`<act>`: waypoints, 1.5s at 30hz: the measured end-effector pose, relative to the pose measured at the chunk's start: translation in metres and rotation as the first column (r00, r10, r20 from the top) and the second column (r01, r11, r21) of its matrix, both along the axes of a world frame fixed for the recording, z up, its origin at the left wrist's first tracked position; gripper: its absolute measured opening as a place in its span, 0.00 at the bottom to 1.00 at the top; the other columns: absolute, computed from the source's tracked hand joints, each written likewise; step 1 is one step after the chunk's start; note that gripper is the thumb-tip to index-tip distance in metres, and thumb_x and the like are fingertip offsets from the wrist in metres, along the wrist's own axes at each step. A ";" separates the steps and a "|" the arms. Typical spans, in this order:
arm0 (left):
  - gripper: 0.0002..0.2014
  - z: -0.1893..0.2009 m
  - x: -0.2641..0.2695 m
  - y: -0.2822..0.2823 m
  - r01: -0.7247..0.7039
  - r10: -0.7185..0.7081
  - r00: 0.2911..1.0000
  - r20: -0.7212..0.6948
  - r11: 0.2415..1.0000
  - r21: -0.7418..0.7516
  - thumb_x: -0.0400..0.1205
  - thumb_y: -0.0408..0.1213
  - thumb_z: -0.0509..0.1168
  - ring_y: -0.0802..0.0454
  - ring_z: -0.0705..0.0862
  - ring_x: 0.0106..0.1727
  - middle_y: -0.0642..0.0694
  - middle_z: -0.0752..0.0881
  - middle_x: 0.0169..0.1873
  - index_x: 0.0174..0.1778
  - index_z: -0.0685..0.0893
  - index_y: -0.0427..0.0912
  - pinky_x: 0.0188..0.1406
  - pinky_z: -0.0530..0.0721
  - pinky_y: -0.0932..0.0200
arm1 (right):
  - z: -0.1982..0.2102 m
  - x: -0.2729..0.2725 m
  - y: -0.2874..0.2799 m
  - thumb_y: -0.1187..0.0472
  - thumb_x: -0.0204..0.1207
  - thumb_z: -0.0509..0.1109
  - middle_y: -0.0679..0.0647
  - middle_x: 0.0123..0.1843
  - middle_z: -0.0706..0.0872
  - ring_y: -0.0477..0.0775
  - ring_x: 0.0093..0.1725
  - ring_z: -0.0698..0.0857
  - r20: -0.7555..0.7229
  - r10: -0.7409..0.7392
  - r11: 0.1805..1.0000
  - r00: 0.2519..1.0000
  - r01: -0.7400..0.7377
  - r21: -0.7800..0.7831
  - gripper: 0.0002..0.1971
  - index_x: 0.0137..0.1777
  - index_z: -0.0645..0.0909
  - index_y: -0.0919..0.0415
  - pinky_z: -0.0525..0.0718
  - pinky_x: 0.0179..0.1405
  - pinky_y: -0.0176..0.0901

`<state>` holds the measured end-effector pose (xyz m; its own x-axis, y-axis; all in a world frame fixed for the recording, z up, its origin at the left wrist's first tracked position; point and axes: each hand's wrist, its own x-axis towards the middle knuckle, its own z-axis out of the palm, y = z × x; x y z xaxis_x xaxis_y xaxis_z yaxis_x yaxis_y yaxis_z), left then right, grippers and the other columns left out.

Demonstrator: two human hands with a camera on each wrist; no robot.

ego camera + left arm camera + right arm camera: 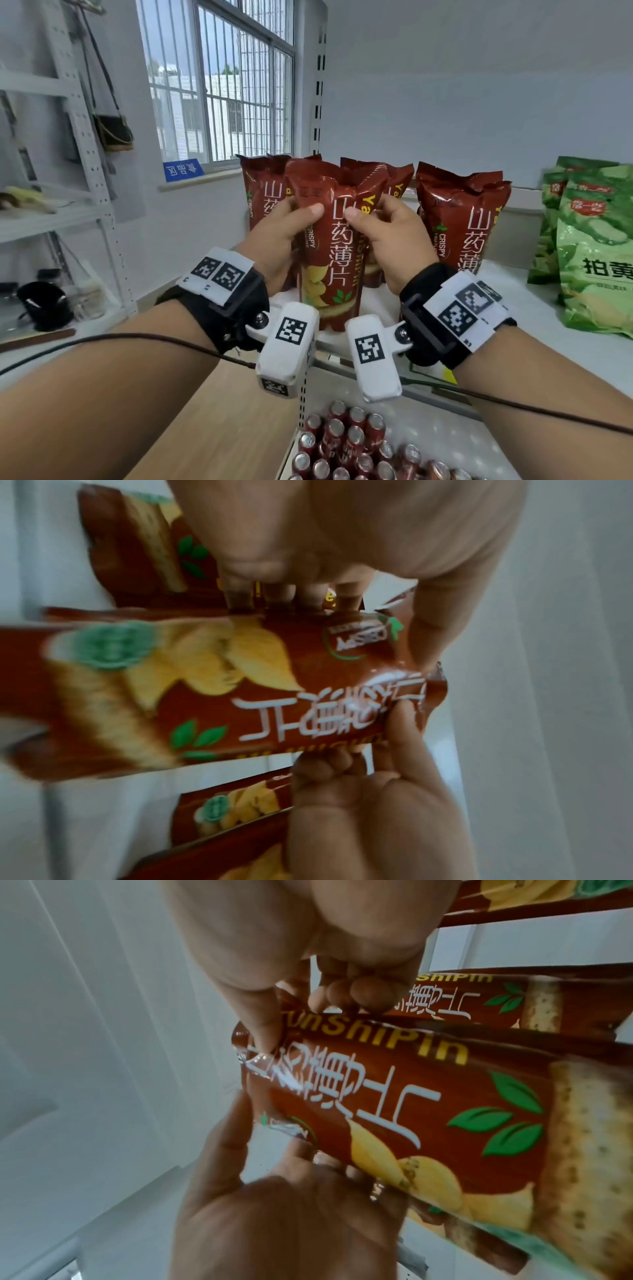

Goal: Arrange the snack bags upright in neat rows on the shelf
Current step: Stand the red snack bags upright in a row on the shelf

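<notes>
A tall red-brown snack bag (pixel 334 250) stands upright near the front edge of the white shelf (pixel 534 308). My left hand (pixel 287 229) grips its left side, thumb on the front and fingers behind. My right hand (pixel 383 229) grips its right side the same way. The left wrist view shows the same bag (pixel 240 691) held between my left hand (pixel 359 561) and my right hand (pixel 369 791). The right wrist view shows this bag (pixel 428 1110) too. Several matching red bags (pixel 462 222) stand upright behind it and to the right.
Green snack bags (pixel 596 250) stand at the shelf's right end. A lower shelf holds several red cans (pixel 346 445). A slotted shelf upright (pixel 318 85) rises behind the bags. A barred window (pixel 219 82) and a metal rack (pixel 51 205) stand to the left.
</notes>
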<state>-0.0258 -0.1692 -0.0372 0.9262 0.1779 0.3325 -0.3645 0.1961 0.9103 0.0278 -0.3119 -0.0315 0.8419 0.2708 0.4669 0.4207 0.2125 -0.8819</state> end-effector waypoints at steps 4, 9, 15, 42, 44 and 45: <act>0.20 -0.010 -0.015 0.004 0.004 0.004 0.998 -0.058 0.991 0.134 0.75 0.25 0.67 0.55 0.90 0.38 0.47 0.91 0.44 0.63 0.80 0.43 0.28 0.85 0.65 | 0.000 -0.008 0.003 0.60 0.74 0.73 0.52 0.45 0.91 0.51 0.44 0.91 -0.041 0.004 0.998 0.999 -0.001 0.070 0.04 0.47 0.84 0.53 0.88 0.42 0.47; 0.12 -0.002 -0.030 0.013 -0.082 0.084 0.996 -0.042 0.996 0.037 0.79 0.29 0.66 0.53 0.90 0.35 0.47 0.91 0.40 0.58 0.82 0.42 0.25 0.84 0.63 | -0.008 -0.021 0.005 0.57 0.69 0.77 0.48 0.50 0.80 0.45 0.44 0.85 -0.066 0.087 0.994 0.994 -0.091 -0.066 0.21 0.60 0.76 0.48 0.84 0.34 0.37; 0.12 -0.008 -0.053 0.017 -0.086 0.086 0.996 -0.033 0.996 -0.004 0.81 0.39 0.65 0.59 0.89 0.35 0.55 0.92 0.38 0.61 0.78 0.46 0.24 0.83 0.65 | -0.024 -0.039 0.018 0.62 0.68 0.77 0.52 0.43 0.91 0.51 0.42 0.90 -0.188 0.168 0.975 0.968 -0.192 -0.114 0.12 0.51 0.81 0.58 0.86 0.42 0.43; 0.24 -0.028 -0.086 -0.058 -0.663 0.605 0.738 -0.298 0.732 -0.157 0.81 0.62 0.56 0.52 0.84 0.22 0.46 0.88 0.28 0.44 0.84 0.44 0.18 0.78 0.63 | -0.022 -0.027 -0.020 0.78 0.66 0.74 0.41 0.48 0.86 0.36 0.39 0.86 0.083 0.744 0.656 0.663 -0.700 -0.281 0.33 0.59 0.75 0.39 0.83 0.40 0.29; 0.28 -0.029 -0.086 -0.066 -0.665 0.611 0.728 -0.310 0.740 -0.105 0.77 0.68 0.58 0.52 0.86 0.24 0.47 0.88 0.29 0.48 0.86 0.44 0.20 0.80 0.61 | -0.025 -0.023 -0.023 0.80 0.65 0.74 0.39 0.47 0.86 0.35 0.41 0.86 0.104 0.759 0.638 0.642 -0.705 -0.310 0.35 0.57 0.75 0.37 0.84 0.43 0.31; 0.27 -0.030 -0.087 -0.070 -0.668 0.617 0.720 -0.316 0.740 -0.078 0.77 0.67 0.60 0.52 0.86 0.25 0.48 0.88 0.29 0.47 0.86 0.45 0.22 0.81 0.61 | -0.027 -0.021 -0.024 0.80 0.65 0.72 0.41 0.49 0.85 0.36 0.41 0.86 0.095 0.774 0.622 0.626 -0.723 -0.299 0.35 0.56 0.75 0.36 0.84 0.42 0.32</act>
<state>-0.1128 -0.2391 -0.0668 0.6101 0.7923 0.0073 -0.2245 0.1640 0.9606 0.0067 -0.3361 -0.0586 0.1957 0.8753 0.4421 0.3663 0.3530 -0.8609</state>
